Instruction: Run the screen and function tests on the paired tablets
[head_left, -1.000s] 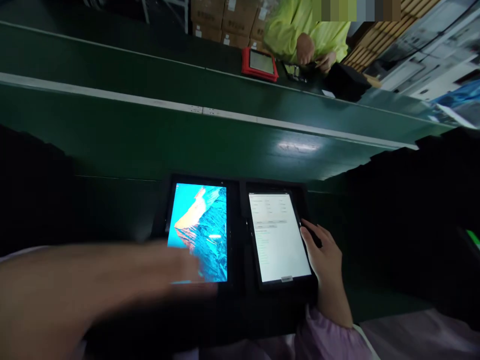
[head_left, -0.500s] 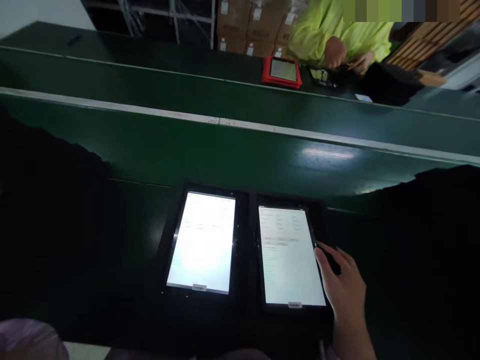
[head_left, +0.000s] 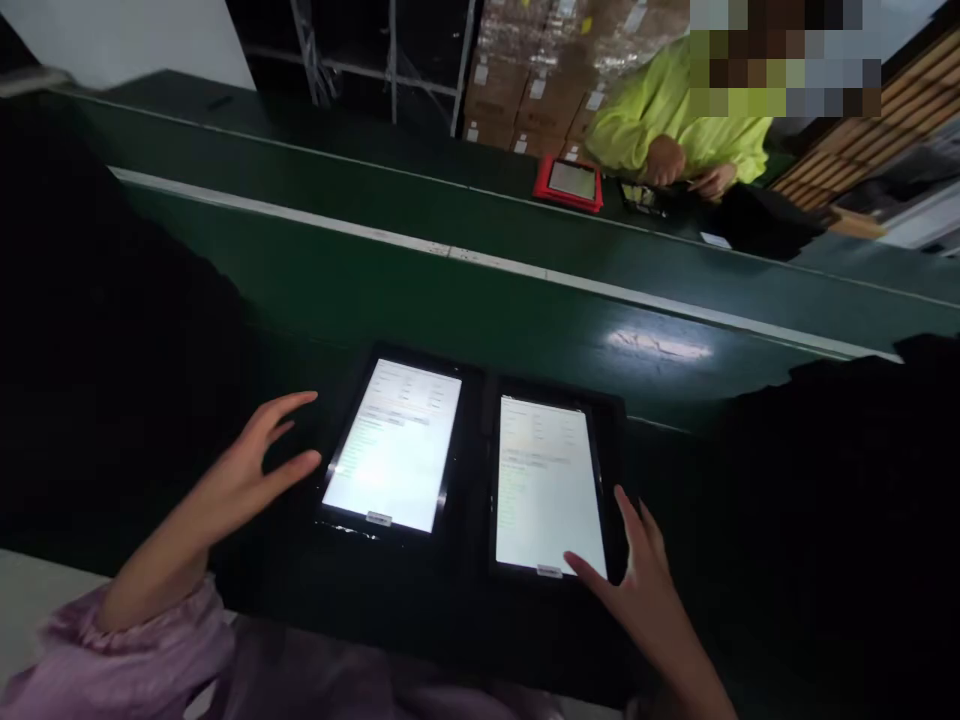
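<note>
Two tablets with lit white screens lie side by side on black padding. Lines of text and small buttons show on the left tablet (head_left: 394, 450), and a label sits at its lower edge. The right tablet (head_left: 547, 490) has a similar page and label. Just left of the left tablet, my left hand (head_left: 262, 450) hovers with thumb and fingers spread, holding nothing. My right hand (head_left: 630, 560) is at the lower right corner of the right tablet, fingers apart, its thumb over the bottom of the screen; whether it touches is unclear.
Dark piled shapes stand at the left (head_left: 97, 350) and right. Across the green bench (head_left: 337, 260), past a white strip (head_left: 495, 263), lies a red case (head_left: 566, 203) with a tablet. A person in a yellow top (head_left: 637, 120) works there. Stacked cardboard boxes (head_left: 540, 90) stand behind.
My left hand has come into view beside the left tablet. My right hand has left the right tablet's side edge and opened. More text shows on the left screen. The camera view has shifted.
</note>
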